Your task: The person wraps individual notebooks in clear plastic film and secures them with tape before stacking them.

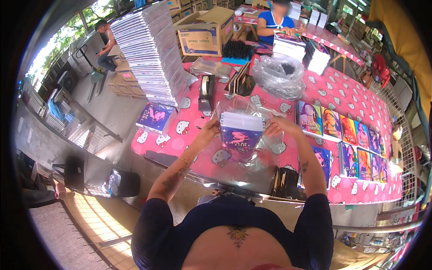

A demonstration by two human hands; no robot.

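Head view of a packing station: the left hand and the right hand hold between them a stack of spiral notebooks with purple covers, raised just above the bench and partly inside a clear plastic bag whose loose end hangs below the stack. The left hand grips the stack's left edge with the fingers curled closed on it; the right hand is closed on the right edge together with the bag's film (whether it pinches film alone or the notebooks too cannot be told). The bench carries a pink cloth printed with white cartoon cats. To the right of the hands, a row of colourful notebooks lies flat, side by side, with a second row nearer the person. To the left lies a single purple notebook, and behind it rises a tall stack of wrapped notebooks. A tape dispenser stands beyond the held stack, near a crumpled heap of clear bags. A cardboard box sits at the far end. Another person in a blue top is seated across the bench, well apart from the hands
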